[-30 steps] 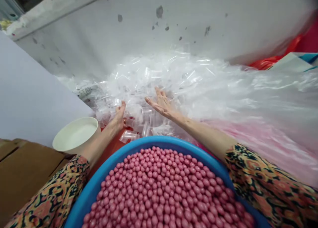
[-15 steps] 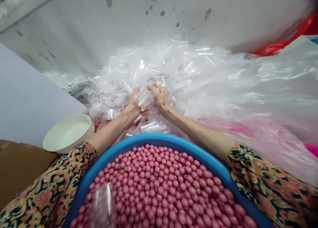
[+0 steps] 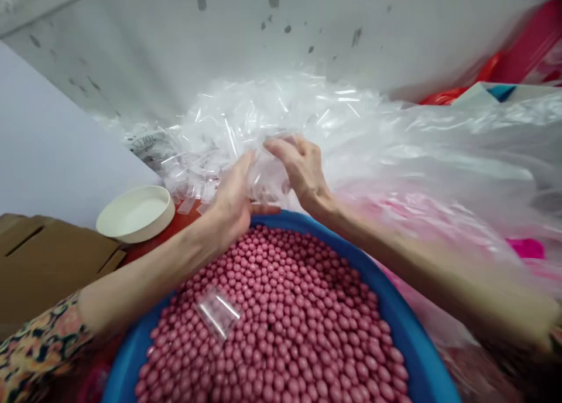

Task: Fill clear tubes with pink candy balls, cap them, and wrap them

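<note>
My left hand (image 3: 237, 198) and my right hand (image 3: 301, 166) are cupped toward each other just above the far rim of a blue tub (image 3: 421, 344). Between them they hold a bunch of clear plastic tubes (image 3: 267, 174), blurred, so single ones are hard to tell apart. Pink glossy balls (image 3: 281, 309) fill the tub. One clear tube (image 3: 218, 312) lies on top of the balls, left of the middle. Behind my hands is a heap of similar clear plastic pieces (image 3: 211, 122).
A cream bowl (image 3: 138, 215) stands to the left, beside a brown cardboard box (image 3: 52, 262). Clear plastic sheeting (image 3: 439, 151) spreads over the right side. A grey spotted wall (image 3: 237, 34) closes off the back, with red bags (image 3: 522, 51) at the upper right.
Both hands have come back from the heap toward the tub, with clear tubes between them. The view has shifted, and the lone tube shows higher up in the tub.
</note>
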Available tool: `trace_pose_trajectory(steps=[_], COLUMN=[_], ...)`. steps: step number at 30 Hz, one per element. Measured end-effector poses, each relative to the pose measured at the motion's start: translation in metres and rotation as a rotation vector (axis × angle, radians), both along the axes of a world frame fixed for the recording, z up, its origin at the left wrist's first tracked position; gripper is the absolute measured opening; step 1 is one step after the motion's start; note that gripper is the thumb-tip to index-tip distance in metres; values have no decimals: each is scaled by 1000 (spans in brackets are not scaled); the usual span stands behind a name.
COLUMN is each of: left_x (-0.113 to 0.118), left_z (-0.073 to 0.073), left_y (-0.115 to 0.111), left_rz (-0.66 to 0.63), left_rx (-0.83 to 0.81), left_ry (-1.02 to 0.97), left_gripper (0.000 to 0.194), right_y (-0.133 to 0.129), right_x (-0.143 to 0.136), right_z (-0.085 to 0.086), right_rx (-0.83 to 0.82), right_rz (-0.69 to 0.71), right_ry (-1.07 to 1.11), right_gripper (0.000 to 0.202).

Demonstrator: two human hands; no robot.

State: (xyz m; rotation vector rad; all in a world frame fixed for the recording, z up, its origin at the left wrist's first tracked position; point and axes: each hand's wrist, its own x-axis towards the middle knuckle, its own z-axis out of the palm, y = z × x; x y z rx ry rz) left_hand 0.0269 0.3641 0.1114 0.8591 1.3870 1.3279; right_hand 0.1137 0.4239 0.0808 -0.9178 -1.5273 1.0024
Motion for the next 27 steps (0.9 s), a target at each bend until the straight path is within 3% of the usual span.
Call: trace_pose_trajectory(steps=[3,5,9,13,17,20,22,25,27], left_x=[2,-2,-12,-18,-29,-42,-52,-65,-74], left_z=[-5,-13,-27,-32,-24,-7,6,21,21], left_y=[-44,-66,-90,-114,-134,-130,-117,-88,-63], left_rz=[-124,-216,-434,-627,-778,-877,-893,-826,-753], left_rx=[8,-6,53,162,13,-113,-113,-60,-33], left_ry=[64,123,389,620,792,853,903,946,869], left_gripper=[23,24,46,60,71,83,77,54,37], right_y=[-44,-66,-100,-136,-160,-160,-152,-126,-99], right_x=[21,35,56,69,81,88,92,94,89], right_z=[-3,-7,-14,-18,-22,-16,-5,18,30], right_rx=[-21,17,134,126,119,222,274,239,217], right_rz=[65,133,243,346,393,457,467,457,434], right_ry=[4,-131,-408,-561,-657,-694,-734,-811,-815], right_gripper=[22,20,24,28,47,73,74,37,19])
